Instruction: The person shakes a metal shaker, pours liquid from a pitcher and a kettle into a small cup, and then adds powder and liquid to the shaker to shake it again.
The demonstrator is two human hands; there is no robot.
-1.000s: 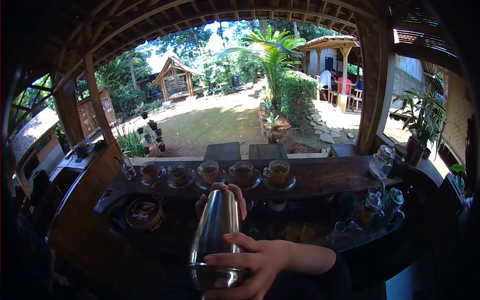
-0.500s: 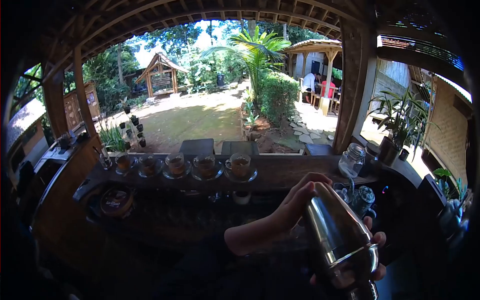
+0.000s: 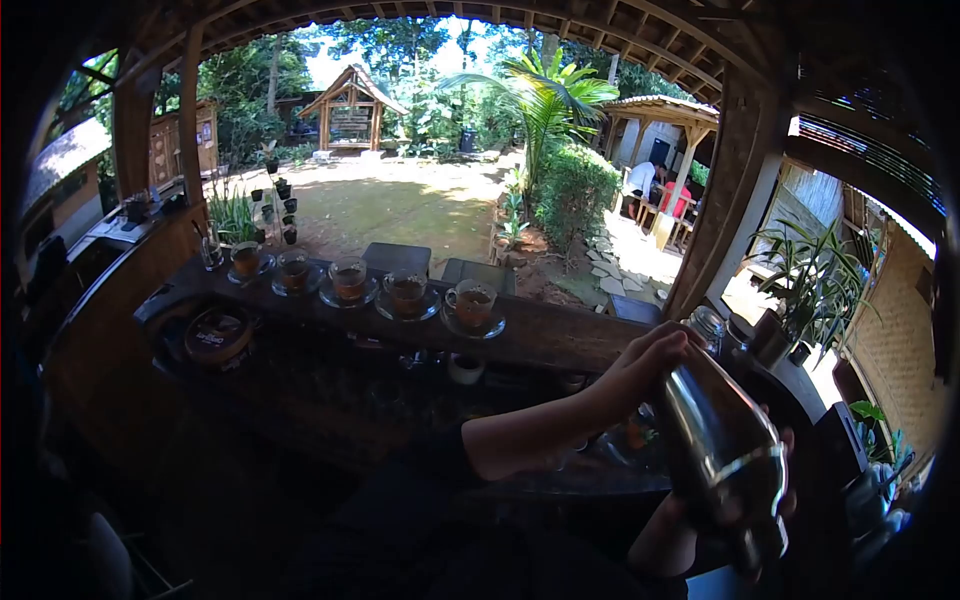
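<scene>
A shiny metal cocktail shaker [image 3: 715,425] is tilted in front of me on the right, its base end pointing up and away and its capped end down towards me. My left hand [image 3: 650,360] is closed over the base end. My right hand [image 3: 787,470] wraps round the lower part; only some fingers and the wrist show, the rest hidden behind the metal. Beyond, on the bar ledge, several glass cups [image 3: 470,303] of amber drink stand in a row on glass saucers.
A dark wooden bar ledge [image 3: 560,330] crosses in front. A round brown container [image 3: 218,338] sits at left, a white cup [image 3: 466,368] below the ledge. A glass jar [image 3: 706,322] and a potted plant [image 3: 810,275] stand at right. Two people sit in a far shelter.
The view has tilted and shifted. Both hands and the shaker sit farther right in it, the shaker still held and slightly blurred.
</scene>
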